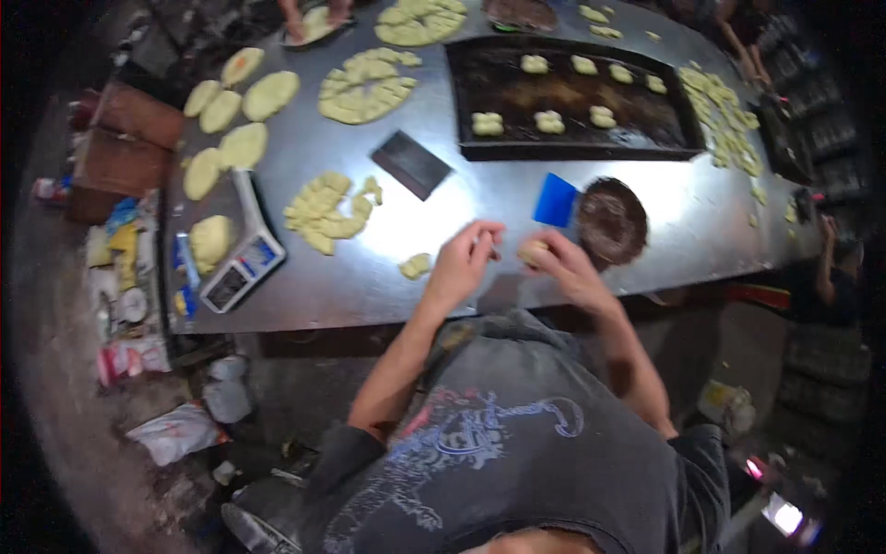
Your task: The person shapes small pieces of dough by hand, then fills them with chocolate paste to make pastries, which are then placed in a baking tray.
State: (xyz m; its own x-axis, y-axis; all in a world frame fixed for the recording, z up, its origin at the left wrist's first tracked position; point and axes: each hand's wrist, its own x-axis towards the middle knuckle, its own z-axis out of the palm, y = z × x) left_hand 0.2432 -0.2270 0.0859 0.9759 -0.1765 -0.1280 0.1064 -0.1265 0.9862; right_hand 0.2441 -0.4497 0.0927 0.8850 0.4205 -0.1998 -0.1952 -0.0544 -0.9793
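My left hand (464, 261) is over the metal table near its front edge, fingers bent together; what they hold, if anything, is hidden. To its right, my right hand (567, 266) is closed on a small pale dough piece (532, 252). A blue scraper (556, 199) lies just beyond my right hand, beside a round dark bowl (612, 222). Left of my left hand sits a small dough lump (415, 266). Farther left is a group of cut dough pieces (325, 211), with a dark rectangular block (411, 165) beyond it.
A black tray (581, 151) with several dough clusters stands at the back. A scale (244, 270) and flat dough rounds (270, 95) are at the left. Dough strips (720, 111) lie at the right. Another person's hands (316, 20) work at the far edge.
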